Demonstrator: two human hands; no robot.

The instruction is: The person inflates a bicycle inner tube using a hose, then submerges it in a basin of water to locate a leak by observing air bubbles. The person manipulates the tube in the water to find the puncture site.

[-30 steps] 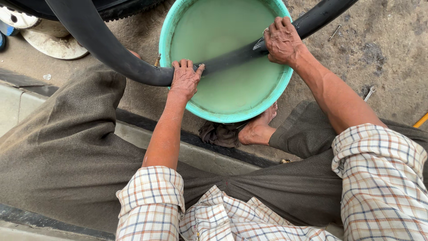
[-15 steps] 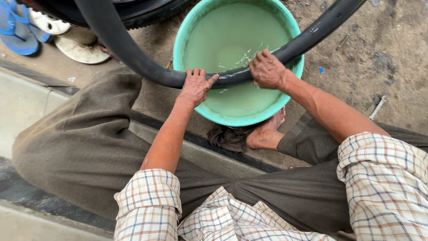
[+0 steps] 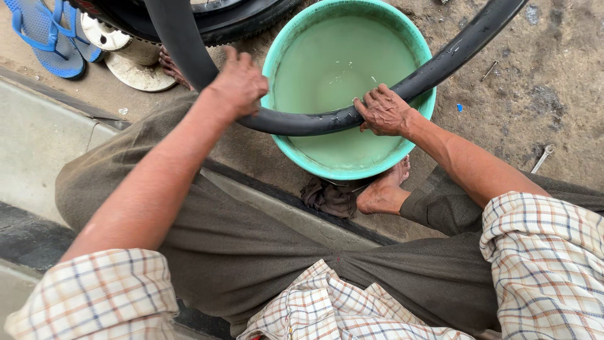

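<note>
Hands, left grip (image 3: 239, 82) and right grip (image 3: 384, 112), clasp a black inner tube (image 3: 302, 123) across the green basin (image 3: 286, 148) rim at upper centre, bare ground alongside.

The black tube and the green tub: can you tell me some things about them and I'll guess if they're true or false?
1. Both hands grip the black tube. True: the left hand and right hand each hold it.
2. The tub is red. False: it is green.
3. The tub has water in it. True: cloudy water fills the bottom.
4. The tube lies flat on the ground beside the tub. False: it is held across the tub, over the water.
5. Blue sandals lie on the ground at the upper left. True.
6. The person wears shoes. False: the foot by the tub is bare.
</note>
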